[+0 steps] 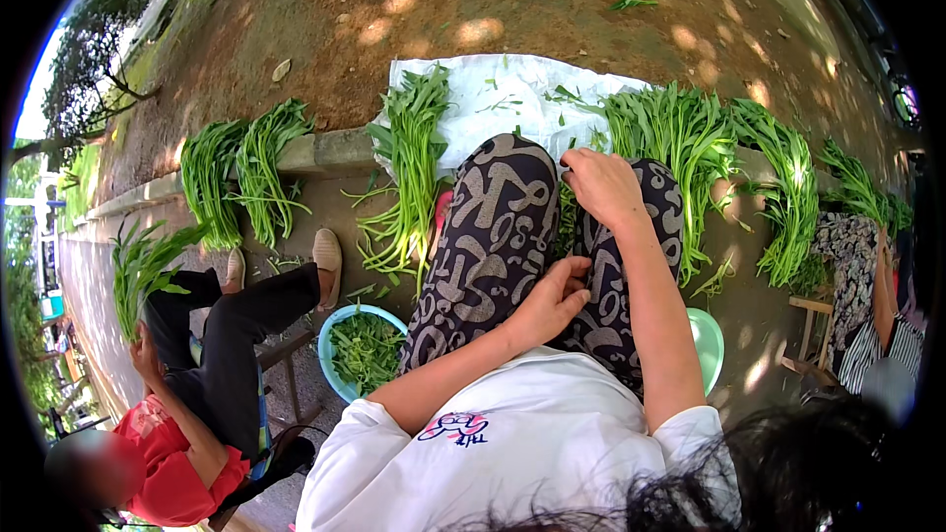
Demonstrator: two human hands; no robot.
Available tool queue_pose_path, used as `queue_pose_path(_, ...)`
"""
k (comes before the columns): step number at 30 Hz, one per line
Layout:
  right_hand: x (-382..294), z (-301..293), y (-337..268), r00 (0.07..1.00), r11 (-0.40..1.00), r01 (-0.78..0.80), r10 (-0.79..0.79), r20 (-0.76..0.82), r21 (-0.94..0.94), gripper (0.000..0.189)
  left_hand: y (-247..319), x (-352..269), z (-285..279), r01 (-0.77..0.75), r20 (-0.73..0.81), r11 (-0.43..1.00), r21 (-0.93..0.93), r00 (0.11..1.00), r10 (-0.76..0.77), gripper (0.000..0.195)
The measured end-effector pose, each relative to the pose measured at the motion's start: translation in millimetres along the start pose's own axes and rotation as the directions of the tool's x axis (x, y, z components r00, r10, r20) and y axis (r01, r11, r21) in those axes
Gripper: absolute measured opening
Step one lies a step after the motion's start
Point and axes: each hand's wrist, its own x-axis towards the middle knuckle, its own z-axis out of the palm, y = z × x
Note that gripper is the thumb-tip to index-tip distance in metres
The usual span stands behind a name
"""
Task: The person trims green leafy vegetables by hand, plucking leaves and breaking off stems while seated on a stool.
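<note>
My left hand (550,303) hovers over the gap between my thighs, fingers loosely curled and apart, with nothing visible in it. Farther forward, my right hand (602,188) is bent over my right knee; its fingertips point toward the gap, and whether they pinch anything cannot be made out. Cut green leaves (565,225) show in the gap between my legs. A bunch of long-stemmed leafy greens, like water spinach (410,170), lies left of my knees. A larger bunch of greens (669,140) lies to the right. Both partly overlap a white woven plastic sheet (517,92).
A blue-rimmed basin (325,355) of cut greens stands at my left, a pale green basin (706,351) at my right. More bunches (214,181) hang over the concrete kerb (332,151). A person in red (177,451) holds greens at left; another person (879,325) sits at right.
</note>
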Motion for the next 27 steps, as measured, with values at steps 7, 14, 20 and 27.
queue_pose_path(7, -1, -5, -4, 1.000, 1.000, -0.005, 0.005, -0.004, 0.023, 0.014, 5, -4, -8, -0.079, 0.025, 0.987, 0.137, 0.997, 0.076, 0.032)
queue_pose_path(14, -4, 0, -5, 0.999, 0.996, 0.029, -0.025, -0.048, 0.085, 0.012, 40, -19, -11, -0.165, -0.040, 0.977, -0.136, 0.986, 0.161, 0.021)
queue_pose_path(20, -4, 3, -2, 1.000, 0.998, 0.019, -0.018, -0.026, 0.058, 0.009, 68, -29, -92, -0.480, -0.611, 0.875, 0.057, 0.677, 0.411, 0.007)
queue_pose_path(27, -8, -6, -1, 0.999, 0.998, 0.029, -0.028, -0.023, 0.061, 0.013, -77, -3, -269, -0.102, -0.784, 0.992, -0.071, 0.621, 0.007, 0.028)
